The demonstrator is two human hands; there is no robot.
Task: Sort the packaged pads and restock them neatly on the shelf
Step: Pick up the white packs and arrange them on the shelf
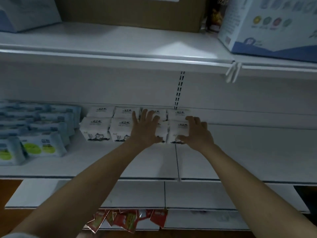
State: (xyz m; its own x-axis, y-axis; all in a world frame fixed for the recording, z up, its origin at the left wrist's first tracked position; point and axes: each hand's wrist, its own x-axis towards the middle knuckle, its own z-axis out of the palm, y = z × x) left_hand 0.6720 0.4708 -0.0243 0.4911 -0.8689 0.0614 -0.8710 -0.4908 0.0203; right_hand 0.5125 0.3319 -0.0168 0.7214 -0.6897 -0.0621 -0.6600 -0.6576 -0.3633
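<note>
White pad packs (96, 128) are lined up in two rows at the back of the middle shelf (154, 162). The third front pack is pressed by the left hand (145, 129), fingers straight and spread. The rightmost front pack (178, 129) is gripped by the curled fingers of the right hand (197, 133). Blue wipe packs (42, 145) are stacked to the left.

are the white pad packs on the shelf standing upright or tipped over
Upright. The white pad packs stand in two neat rows, printed fronts facing out; the left hand and right hand hide parts of two.
</note>
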